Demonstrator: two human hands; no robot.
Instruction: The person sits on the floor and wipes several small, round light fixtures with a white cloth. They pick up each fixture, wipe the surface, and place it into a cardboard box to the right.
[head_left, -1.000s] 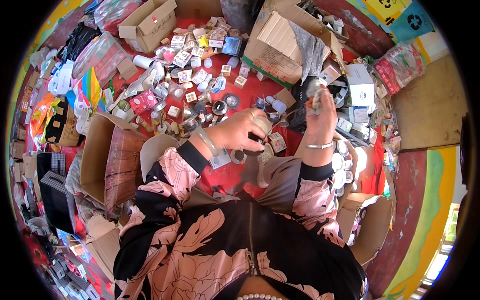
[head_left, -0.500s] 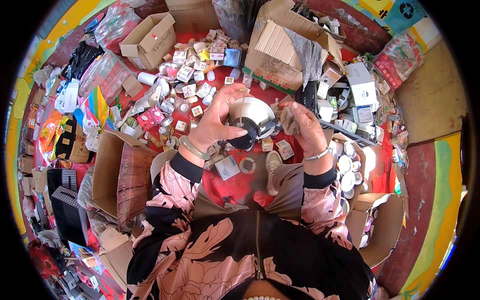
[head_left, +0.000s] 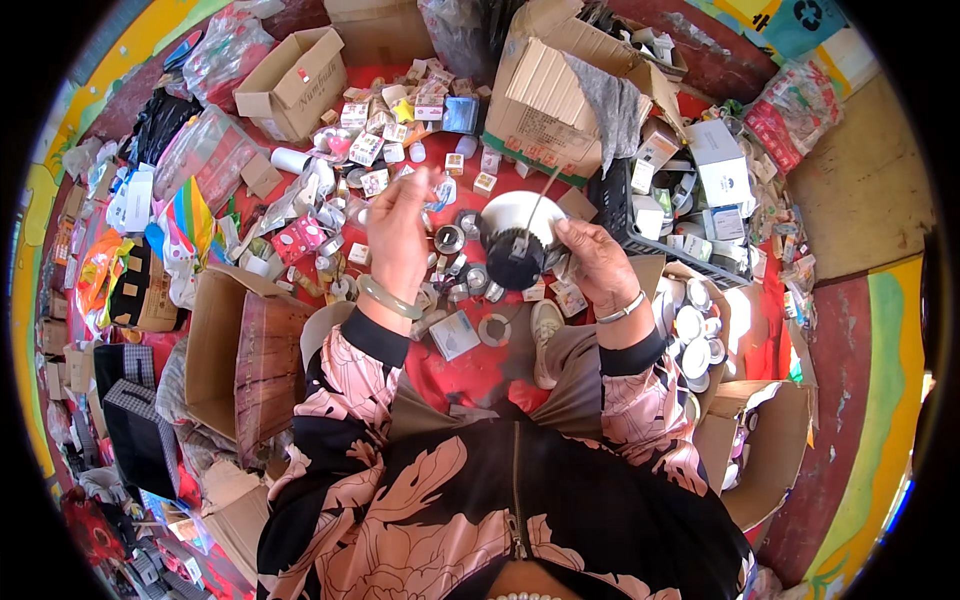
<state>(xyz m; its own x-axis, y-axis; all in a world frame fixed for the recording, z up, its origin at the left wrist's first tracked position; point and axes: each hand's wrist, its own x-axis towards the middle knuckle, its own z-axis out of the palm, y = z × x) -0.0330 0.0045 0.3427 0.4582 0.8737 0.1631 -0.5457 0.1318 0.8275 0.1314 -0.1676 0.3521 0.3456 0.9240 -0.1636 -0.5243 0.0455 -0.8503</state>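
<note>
My right hand [head_left: 602, 268] grips the rim of a lamp that looks like a downlight, with a white bowl-shaped reflector [head_left: 512, 212] and a black ribbed body [head_left: 516, 262]. A thin wire or rod [head_left: 541, 203] stands up across it. To the left of the lamp and apart from it, my left hand [head_left: 398, 228] is raised with its fingertips pinched. Whatever is in that pinch is too blurred to make out. On the red floor below lie several small round metal parts [head_left: 449, 238] and a white box [head_left: 455, 335].
Small boxes [head_left: 366, 149] lie heaped ahead. A large cardboard box [head_left: 550, 110] stands beyond the lamp, with a black crate [head_left: 690, 250] of cartons at the right. Nearer on the right, a carton holds white discs [head_left: 690, 328]. An open carton [head_left: 238, 345] stands at the left.
The lamp has passed from my left hand to my right and moved slightly right. The crumpled greyish wad no longer shows in my right hand. My left hand has moved left, away from the lamp.
</note>
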